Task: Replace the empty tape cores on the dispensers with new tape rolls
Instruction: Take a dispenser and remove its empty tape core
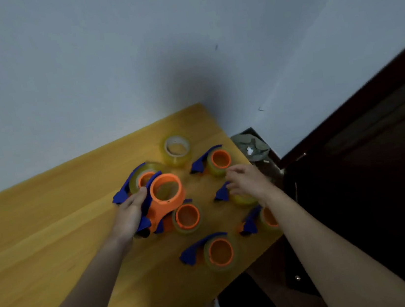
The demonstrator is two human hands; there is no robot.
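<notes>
Holding bare orange dispenser (pixel 167 196) – left hand (pixel 129 214); hub empty.

- Bench (pixel 52 237): yellow wood w/ faint grain, smooth, a bit shiny.
- Dispenser (pixel 167 196) in left hand (pixel 129 214): orange + blue plastic, matt.
- Loose tape roll (pixel 175 150): clear yellowish plastic film, glossy; core looks like pale card.
- Wall (pixel 81 66): plain, matt paint.
</notes>
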